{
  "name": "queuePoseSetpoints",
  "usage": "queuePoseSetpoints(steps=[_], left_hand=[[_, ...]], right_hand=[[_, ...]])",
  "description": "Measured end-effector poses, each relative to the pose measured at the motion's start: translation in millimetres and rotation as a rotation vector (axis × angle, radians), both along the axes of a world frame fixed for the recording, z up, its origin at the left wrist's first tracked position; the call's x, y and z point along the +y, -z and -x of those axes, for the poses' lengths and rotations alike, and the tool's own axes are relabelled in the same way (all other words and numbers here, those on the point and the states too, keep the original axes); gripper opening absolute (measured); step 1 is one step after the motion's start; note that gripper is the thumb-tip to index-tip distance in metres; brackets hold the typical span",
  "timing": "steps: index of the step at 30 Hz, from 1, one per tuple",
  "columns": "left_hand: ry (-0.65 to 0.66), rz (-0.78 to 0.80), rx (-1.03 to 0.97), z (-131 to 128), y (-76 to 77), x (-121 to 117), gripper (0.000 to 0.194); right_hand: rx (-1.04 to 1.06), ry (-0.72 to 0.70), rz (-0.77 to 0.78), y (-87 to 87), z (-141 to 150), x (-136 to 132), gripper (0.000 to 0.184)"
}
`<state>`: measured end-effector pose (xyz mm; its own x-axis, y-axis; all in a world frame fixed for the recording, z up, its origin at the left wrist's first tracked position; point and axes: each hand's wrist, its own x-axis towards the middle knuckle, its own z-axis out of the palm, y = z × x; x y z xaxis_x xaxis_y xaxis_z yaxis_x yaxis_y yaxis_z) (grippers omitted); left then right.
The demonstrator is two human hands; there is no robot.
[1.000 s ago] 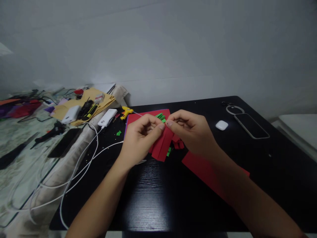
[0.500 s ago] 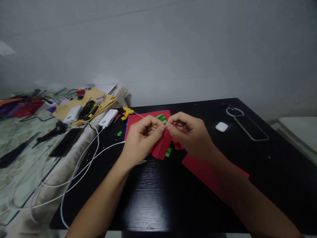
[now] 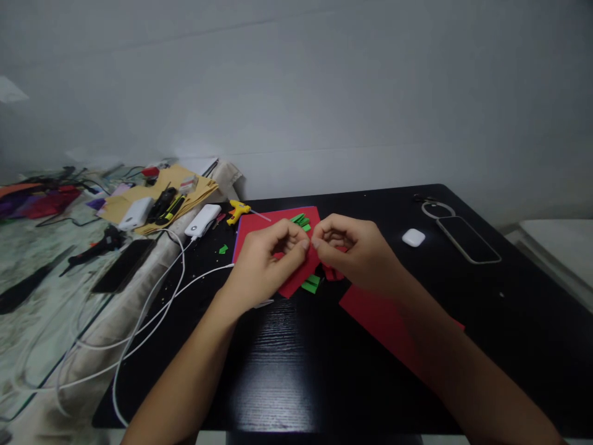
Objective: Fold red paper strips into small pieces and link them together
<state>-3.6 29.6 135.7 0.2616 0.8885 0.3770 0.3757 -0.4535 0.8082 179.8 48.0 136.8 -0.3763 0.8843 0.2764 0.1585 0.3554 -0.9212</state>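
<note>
A piece of red paper (image 3: 300, 275) hangs at a slant between my hands, over the other papers on the black table. My left hand (image 3: 275, 250) pinches it with thumb and forefinger at its upper part. Close beside it, the fingertips of my right hand (image 3: 347, 247) are pressed together at the paper's upper right edge; the exact contact is hard to make out. Behind lie a red sheet (image 3: 250, 225) and folded green paper pieces (image 3: 301, 220). Another green piece (image 3: 311, 284) and folded red pieces (image 3: 332, 273) lie just below my hands.
A yellow glue gun (image 3: 238, 211) lies at the back left, near a white power bank (image 3: 202, 220) with a cable (image 3: 183, 290). A large red sheet (image 3: 377, 315) lies under my right forearm. On the right are a white earbud case (image 3: 413, 237) and a phone (image 3: 469, 240).
My fingertips have moved slightly apart. The red paper has turned and shows a narrower face below my hands, uncovering more of the green piece.
</note>
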Motion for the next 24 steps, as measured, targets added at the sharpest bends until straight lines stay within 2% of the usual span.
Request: queuePoseSetpoints(steps=[8,17,24], left_hand=[[0.071,-0.059,0.122,2,-3.8,0,0.012],[0.044,-0.026,0.096,2,-1.7,2,0.011],[0.037,0.003,0.067,-2,2.9,3,0.008]], right_hand=[[-0.149,-0.095,0.005,-1.7,-14,7,0.006],[-0.067,-0.134,0.125,-1.0,-20,11,0.004],[-0.073,-0.134,0.084,0.0,-14,11,0.004]])
